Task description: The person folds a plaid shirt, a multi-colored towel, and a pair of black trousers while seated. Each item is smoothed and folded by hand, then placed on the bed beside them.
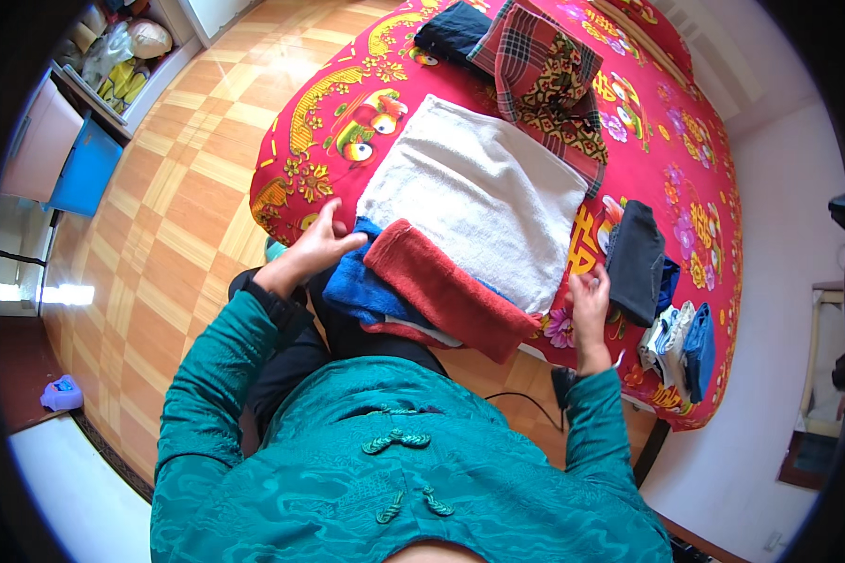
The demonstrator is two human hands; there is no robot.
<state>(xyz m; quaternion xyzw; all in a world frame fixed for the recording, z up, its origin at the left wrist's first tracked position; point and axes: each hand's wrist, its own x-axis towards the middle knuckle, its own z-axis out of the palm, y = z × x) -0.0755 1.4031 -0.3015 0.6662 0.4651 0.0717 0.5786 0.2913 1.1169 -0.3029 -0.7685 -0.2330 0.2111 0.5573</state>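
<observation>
A plush fleece cloth lies spread at the near edge of the bed. Its white fleece side (472, 197) faces up, with a red fleece part (451, 281) folded over the near end. Blue fleece (373, 285) shows beneath the red and hangs at the bed's edge. Beside the cloth's left corner, my left hand (317, 246) has its fingers apart, thumb close to the blue fleece. My right hand (590, 302) is just off the right corner, its fingers loosely bent and nothing visible in them.
On the red patterned bedspread (676, 176) are a plaid cloth (528, 63), dark folded cloth (454, 35), a dark grey folded garment (635, 260) and several folded clothes (676, 345). A purple bottle (62, 394) and a blue bin (84, 169) stand left.
</observation>
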